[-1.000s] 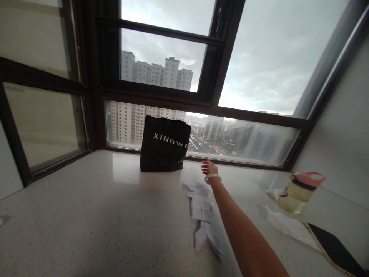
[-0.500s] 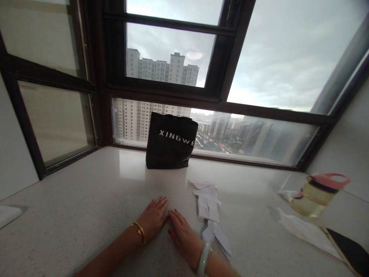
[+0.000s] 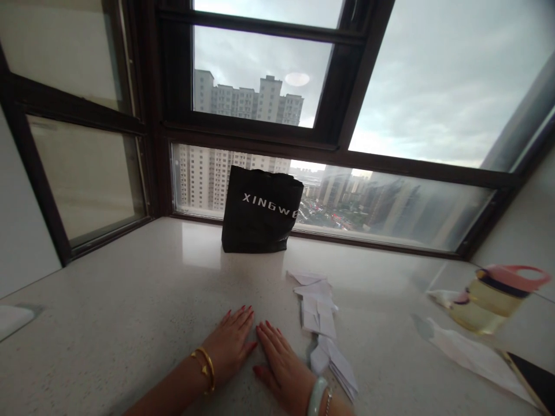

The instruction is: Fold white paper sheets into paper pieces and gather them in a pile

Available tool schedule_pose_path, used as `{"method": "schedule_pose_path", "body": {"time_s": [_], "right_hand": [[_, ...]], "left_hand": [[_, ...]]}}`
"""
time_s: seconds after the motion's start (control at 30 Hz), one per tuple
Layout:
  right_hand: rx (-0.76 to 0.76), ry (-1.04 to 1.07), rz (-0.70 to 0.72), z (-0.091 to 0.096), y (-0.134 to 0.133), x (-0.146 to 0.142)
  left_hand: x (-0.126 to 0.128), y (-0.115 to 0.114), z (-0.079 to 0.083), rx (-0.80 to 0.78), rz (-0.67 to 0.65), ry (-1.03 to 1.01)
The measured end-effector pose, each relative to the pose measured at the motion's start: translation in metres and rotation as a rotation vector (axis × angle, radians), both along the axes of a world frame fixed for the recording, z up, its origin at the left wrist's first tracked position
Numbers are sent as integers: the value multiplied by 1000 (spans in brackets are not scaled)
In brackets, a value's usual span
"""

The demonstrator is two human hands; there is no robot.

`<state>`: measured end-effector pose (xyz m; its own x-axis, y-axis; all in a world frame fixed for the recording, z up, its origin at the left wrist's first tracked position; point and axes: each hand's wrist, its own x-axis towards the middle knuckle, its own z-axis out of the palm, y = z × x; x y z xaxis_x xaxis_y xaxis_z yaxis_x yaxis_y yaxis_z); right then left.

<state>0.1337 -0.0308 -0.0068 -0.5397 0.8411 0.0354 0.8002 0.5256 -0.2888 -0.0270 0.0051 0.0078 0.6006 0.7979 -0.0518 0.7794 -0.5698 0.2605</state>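
My left hand [image 3: 229,342] lies flat on the pale speckled countertop [image 3: 130,323], fingers stretched forward, with a gold bracelet [image 3: 207,365] at its wrist. Close beside it, my right hand [image 3: 281,359] also rests palm down with fingers extended; a pale green bangle [image 3: 318,396] circles that wrist. Neither hand holds anything. Just right of my right hand runs a row of folded white papers [image 3: 318,315], several pieces partly overlapping. Beyond the hands a black bag [image 3: 262,222] with white lettering stands upright near the window.
A yellow bottle with a pink lid [image 3: 488,303] stands at the right. Near it lie a crumpled white tissue [image 3: 474,352] and a dark flat device [image 3: 531,375], cut off by the frame. A white object [image 3: 15,319] sits at the left edge. Dark-framed windows [image 3: 260,136] border the counter.
My hands have drawn slightly nearer to me and lie a little farther apart at the fingertips. The view has shifted slightly; the bag, papers and bottle appear otherwise unmoved.
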Motion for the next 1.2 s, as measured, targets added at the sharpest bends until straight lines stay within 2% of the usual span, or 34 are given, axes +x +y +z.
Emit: {"method": "schedule_pose_path", "body": {"time_s": [0.17, 0.4, 0.5, 0.8, 1.2], "right_hand": [[19, -22, -17, -8, 0, 0], [141, -21, 47, -47, 18, 9], [171, -40, 74, -55, 23, 12], [98, -13, 15, -38, 15, 7], [112, -12, 20, -39, 16, 8]], "left_hand": [[-3, -7, 5, -50, 7, 20], [-6, -8, 3, -25, -1, 36], [-7, -8, 1, -5, -16, 51], [-7, -8, -3, 34, -13, 31], [-7, -8, -1, 23, -15, 35]]}}
